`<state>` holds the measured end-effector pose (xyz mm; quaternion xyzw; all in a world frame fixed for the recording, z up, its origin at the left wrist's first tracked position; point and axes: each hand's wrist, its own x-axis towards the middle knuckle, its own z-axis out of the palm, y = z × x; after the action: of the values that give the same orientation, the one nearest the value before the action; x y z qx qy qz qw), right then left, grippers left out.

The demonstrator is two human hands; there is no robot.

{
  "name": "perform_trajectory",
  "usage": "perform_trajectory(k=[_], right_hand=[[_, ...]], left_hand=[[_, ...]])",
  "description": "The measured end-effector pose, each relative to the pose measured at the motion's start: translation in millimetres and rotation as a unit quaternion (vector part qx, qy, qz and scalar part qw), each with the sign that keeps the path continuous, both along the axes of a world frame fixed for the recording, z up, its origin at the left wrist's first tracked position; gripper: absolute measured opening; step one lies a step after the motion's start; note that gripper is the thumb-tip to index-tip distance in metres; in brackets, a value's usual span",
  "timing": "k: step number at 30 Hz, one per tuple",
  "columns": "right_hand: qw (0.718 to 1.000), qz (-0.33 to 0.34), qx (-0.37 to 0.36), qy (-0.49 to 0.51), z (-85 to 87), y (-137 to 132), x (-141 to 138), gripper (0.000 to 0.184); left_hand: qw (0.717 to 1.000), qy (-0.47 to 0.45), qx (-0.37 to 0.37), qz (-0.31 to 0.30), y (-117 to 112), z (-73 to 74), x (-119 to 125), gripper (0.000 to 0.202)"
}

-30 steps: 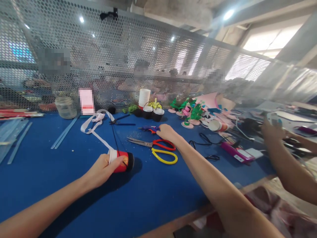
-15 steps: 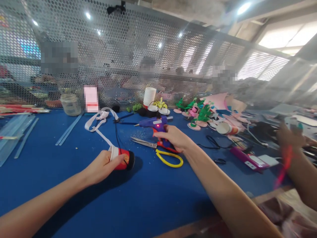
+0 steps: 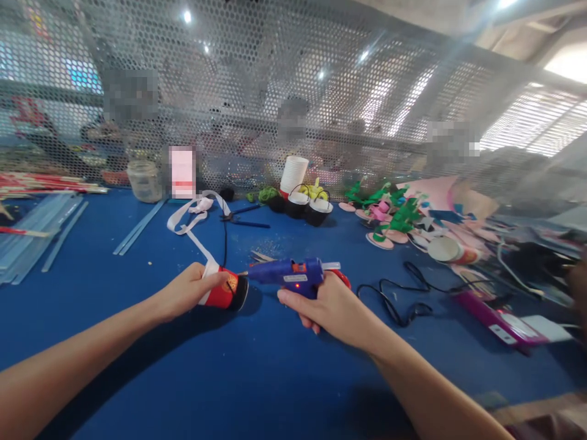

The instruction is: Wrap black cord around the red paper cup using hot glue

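Observation:
My left hand grips a red paper cup lying on its side, its black-covered end turned right. A white ribbon runs from the cup's white rim back across the table, and a black cord reaches it too. Wrapped round the handle of a blue hot glue gun, my right hand holds it level, a red light showing on its side. The nozzle is at the black end of the cup; whether it touches, I cannot tell. Scissors lie partly hidden behind the gun.
Blue pliers lie behind the cup. Glue sticks and a glass jar are at left. Small black-and-white buckets, a cup stack and green craft pieces stand at the back. A purple power strip and cable lie right.
The glue gun has been lifted off the scissors area and brought left and nearer, its nozzle now at the cup. The view has swung left, and the neighbour's hand at right is gone.

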<state>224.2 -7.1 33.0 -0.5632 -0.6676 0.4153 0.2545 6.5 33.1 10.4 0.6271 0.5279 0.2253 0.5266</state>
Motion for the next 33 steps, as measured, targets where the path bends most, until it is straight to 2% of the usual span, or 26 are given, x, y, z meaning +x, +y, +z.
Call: perform_trajectory(k=[5,14,27,33], right_hand=[[1.0,-0.004,-0.003,-0.002,-4.5,-3,-3,0.024],[0.995,-0.007,0.087,-0.041,-5.4,-10,-8,0.01],[0.993,0.0,0.084,-0.086,-6.5,-13,-6,0.014],[0.985,0.016,0.146,-0.087,-8.0,-12,-6,0.011]], left_hand=[[1.0,0.026,0.016,0.003,0,-1.6,1,0.038],[0.998,0.053,0.031,0.017,-1,1.9,4,0.038],[0.998,0.05,0.041,0.024,0,-6.4,1,0.04],[0.997,0.051,0.041,0.039,-1,-4.9,2,0.039]])
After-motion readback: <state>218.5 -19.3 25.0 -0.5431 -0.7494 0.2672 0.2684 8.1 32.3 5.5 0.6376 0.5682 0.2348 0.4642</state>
